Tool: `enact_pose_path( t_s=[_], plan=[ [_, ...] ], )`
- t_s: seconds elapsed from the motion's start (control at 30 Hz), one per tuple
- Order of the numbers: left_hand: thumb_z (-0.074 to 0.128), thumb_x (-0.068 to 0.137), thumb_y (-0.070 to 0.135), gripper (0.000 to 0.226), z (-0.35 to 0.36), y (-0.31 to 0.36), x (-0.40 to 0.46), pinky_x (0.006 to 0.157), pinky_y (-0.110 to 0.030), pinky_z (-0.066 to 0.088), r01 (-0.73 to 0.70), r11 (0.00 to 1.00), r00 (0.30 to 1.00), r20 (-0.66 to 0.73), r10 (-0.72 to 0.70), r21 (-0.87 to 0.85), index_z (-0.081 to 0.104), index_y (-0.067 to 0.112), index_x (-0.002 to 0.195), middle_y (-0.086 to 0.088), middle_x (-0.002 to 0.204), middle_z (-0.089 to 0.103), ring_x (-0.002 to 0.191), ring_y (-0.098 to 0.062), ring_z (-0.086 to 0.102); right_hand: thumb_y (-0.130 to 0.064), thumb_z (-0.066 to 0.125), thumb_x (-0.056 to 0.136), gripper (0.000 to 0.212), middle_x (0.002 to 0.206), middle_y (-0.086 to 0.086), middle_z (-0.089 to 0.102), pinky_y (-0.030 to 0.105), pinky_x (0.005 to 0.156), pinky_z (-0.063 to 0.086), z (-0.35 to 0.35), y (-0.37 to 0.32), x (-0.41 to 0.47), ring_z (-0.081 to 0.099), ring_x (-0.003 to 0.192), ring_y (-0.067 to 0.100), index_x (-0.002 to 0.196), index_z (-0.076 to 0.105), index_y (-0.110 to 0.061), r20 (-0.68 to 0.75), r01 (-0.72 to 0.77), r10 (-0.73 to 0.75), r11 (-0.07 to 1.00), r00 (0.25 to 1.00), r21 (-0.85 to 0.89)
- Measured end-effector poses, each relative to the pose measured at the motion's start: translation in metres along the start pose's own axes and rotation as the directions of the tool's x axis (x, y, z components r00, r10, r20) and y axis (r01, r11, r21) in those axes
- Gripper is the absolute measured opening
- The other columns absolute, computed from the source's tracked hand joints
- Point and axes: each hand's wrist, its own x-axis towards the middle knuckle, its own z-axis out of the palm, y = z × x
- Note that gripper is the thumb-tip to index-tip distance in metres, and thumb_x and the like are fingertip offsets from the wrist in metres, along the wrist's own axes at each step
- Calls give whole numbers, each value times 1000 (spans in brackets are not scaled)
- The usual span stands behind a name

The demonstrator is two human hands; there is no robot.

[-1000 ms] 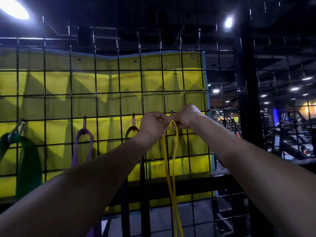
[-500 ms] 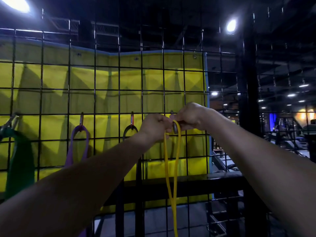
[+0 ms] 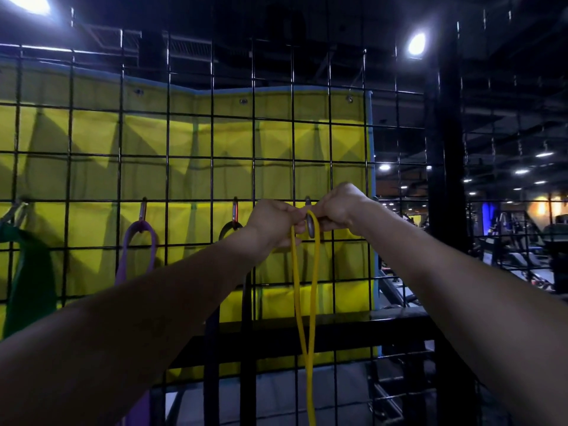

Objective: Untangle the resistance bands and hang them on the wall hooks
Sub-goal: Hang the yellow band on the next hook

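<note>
While both forearms reach forward from the bottom corners of the view, the left hand [image 3: 272, 221] and right hand [image 3: 336, 207] meet at the wire grid panel [image 3: 190, 155], knuckles almost touching. Each grip is closed: the left hand's curled fingers pinch the top of the yellow resistance band [image 3: 302, 302], and the right hand's fingers curl round the silver carabiner hook [image 3: 310, 227] that hangs from a horizontal wire of the grid. The band's loop sits over the carabiner between the two hands, and its two strands fall straight down, coming together lower and running out of view at the bottom edge.

Further left along the same wire, a black band [image 3: 229, 230] hangs from a red carabiner [image 3: 235, 210], partly hidden behind the left wrist. Left of that, a purple band [image 3: 138, 241] hangs from another carabiner [image 3: 143, 210]. At the grid's left edge a wide green band [image 3: 29, 281] hangs from a hook [image 3: 13, 212].

Behind the grid a yellow fabric sheet [image 3: 215, 139] with metal eyelets along its top covers most of the panel. Beyond its right edge a dark pillar [image 3: 444, 149] stands, with dim gym equipment and ceiling lights far off.
</note>
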Motion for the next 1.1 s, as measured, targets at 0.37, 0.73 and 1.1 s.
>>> enact_pose_path(
  t_s=[0.37, 0.73, 1.1],
  plan=[
    [63, 88, 26, 26, 6, 7, 5, 38, -11, 39, 139, 990, 990, -36, -140, -29, 58, 12, 66, 8, 33, 51, 30, -1, 45, -10, 62, 87, 13, 77, 15, 64, 23, 64, 57, -3, 4, 6, 65, 49, 7, 77, 58, -3, -69, -1, 2, 1000, 998, 17],
    [57, 90, 22, 29, 2, 8, 4, 29, -7, 30, 492, 824, 870, 187, -456, -281, 58, 11, 64, 5, 36, 51, 27, -1, 44, -16, 72, 77, 43, 96, 20, 71, 38, 84, 57, -3, 4, -1, 66, 71, 23, 110, 62, 8, -23, -21, 23, 993, 999, 115],
    [74, 77, 20, 18, -4, 15, 2, 38, -11, 31, 115, 930, 986, 77, -151, 350, 65, 9, 67, 2, 42, 57, 29, -3, 39, -20, 74, 76, 20, 66, 6, 67, 22, 57, 56, -5, 5, 2, 63, 47, 9, 80, 62, -5, -31, -26, 29, 996, 999, 90]
  ],
)
